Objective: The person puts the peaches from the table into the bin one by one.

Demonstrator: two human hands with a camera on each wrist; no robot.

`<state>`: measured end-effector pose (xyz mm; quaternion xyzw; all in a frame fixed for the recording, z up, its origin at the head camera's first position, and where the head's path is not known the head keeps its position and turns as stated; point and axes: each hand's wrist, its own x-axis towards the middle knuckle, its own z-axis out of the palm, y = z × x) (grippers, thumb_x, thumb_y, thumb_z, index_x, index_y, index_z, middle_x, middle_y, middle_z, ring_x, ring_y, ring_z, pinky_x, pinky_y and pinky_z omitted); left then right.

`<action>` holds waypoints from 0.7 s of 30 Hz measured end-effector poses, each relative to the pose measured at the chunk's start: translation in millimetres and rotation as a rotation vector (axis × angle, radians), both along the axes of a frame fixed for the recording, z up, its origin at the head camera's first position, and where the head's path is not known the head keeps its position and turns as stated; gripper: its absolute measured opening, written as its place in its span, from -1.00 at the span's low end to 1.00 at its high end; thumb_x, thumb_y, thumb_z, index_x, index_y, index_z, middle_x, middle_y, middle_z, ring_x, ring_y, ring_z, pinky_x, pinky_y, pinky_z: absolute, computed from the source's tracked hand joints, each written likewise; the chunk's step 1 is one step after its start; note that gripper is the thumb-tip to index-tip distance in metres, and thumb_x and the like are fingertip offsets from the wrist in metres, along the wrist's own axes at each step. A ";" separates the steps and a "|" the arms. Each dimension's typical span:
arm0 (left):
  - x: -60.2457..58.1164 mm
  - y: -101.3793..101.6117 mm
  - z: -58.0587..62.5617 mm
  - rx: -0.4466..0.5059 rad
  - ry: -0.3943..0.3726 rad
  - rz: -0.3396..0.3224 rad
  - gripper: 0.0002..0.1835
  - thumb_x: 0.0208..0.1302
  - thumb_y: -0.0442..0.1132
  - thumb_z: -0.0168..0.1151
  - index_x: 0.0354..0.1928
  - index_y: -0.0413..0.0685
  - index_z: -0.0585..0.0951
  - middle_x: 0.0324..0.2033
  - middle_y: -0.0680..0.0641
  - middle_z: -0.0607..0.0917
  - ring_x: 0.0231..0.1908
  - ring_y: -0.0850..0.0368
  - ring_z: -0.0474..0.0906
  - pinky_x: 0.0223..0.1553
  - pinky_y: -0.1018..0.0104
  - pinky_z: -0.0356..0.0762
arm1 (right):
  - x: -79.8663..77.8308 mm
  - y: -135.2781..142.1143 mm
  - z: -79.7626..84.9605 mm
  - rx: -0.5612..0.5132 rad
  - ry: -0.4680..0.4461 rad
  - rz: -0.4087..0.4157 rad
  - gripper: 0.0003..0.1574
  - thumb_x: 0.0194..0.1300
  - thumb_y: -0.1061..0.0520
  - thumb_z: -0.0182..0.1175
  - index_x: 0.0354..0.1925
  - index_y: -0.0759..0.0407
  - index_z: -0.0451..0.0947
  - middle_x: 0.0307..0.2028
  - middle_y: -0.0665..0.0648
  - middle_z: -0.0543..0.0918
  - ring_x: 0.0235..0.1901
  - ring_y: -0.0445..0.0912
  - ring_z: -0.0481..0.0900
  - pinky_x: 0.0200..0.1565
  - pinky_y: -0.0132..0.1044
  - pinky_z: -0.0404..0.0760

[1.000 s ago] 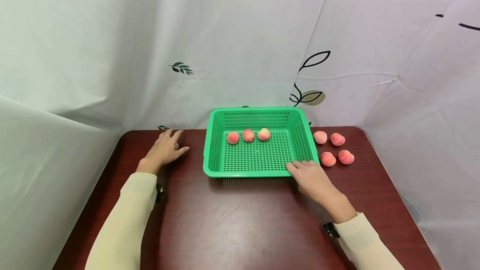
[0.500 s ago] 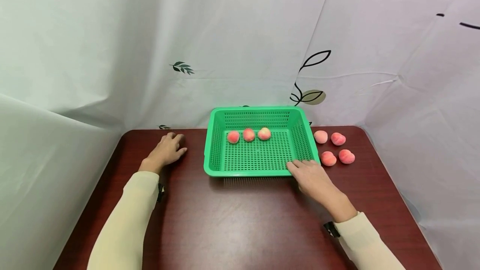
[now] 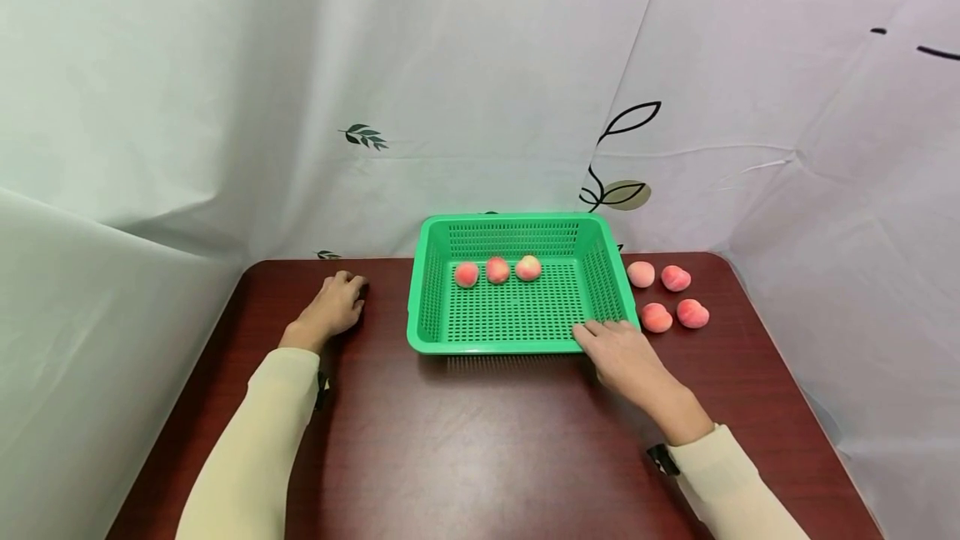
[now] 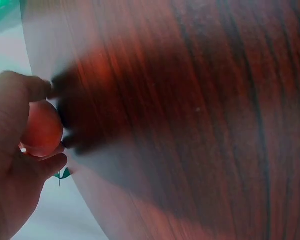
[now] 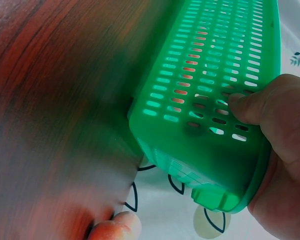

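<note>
At the table's far left, my left hand (image 3: 334, 307) curls its fingers and thumb round a peach (image 4: 43, 130), which shows in the left wrist view but is hidden under the hand in the head view. My right hand (image 3: 621, 359) grips the near right corner of a green plastic basket (image 3: 495, 347). Its thumb (image 5: 247, 107) presses the slotted outer wall, while the other fingers go over the rim. Inside the basket, a row of three peaches lies toward the back: one left (image 3: 467, 275), one middle (image 3: 497, 270) and one right (image 3: 528, 267).
Right of the basket, several peaches sit on the dark red wood table (image 3: 480, 448), among them a rear one (image 3: 641, 274) and a front one (image 3: 692, 313). A pale printed curtain (image 3: 465, 90) hangs behind the table's far edge and along both sides.
My left hand's spread fingers and thumb have drawn in and closed round the peach at the far left. The right hand and the basket have stayed in place.
</note>
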<state>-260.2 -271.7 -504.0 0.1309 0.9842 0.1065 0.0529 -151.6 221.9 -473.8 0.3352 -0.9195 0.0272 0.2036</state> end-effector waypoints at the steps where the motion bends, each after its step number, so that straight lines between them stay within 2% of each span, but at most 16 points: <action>1: 0.2 -0.2 -0.3 -0.003 0.011 -0.004 -0.54 0.49 -0.33 0.11 0.35 -0.38 0.43 0.27 -0.55 0.39 0.28 -0.56 0.33 0.26 -0.34 0.40 | -0.1 0.0 -0.1 0.002 -0.001 -0.001 -0.65 -0.02 0.46 0.20 -0.41 0.11 0.30 -0.52 0.06 0.49 -0.57 0.07 0.47 -0.49 -0.19 0.31; 14: 2.2 2.5 1.9 -0.006 0.075 -0.023 -0.61 0.49 -0.35 0.12 0.27 -0.37 0.47 0.21 -0.51 0.45 0.21 -0.49 0.39 0.21 -0.27 0.47 | 0.3 -0.7 3.0 0.012 -0.003 0.002 -0.64 -0.01 0.46 0.21 -0.42 0.11 0.29 -0.53 0.05 0.46 -0.58 0.05 0.47 -0.49 -0.20 0.30; 21: 2.0 10.2 11.5 0.029 0.119 -0.046 -0.65 0.49 -0.35 0.14 0.24 -0.36 0.50 0.20 -0.49 0.46 0.17 -0.46 0.41 0.19 -0.24 0.46 | 0.4 -0.3 4.5 0.036 -0.025 -0.012 -0.65 0.01 0.45 0.23 -0.41 0.11 0.31 -0.52 0.06 0.47 -0.57 0.05 0.49 -0.49 -0.19 0.33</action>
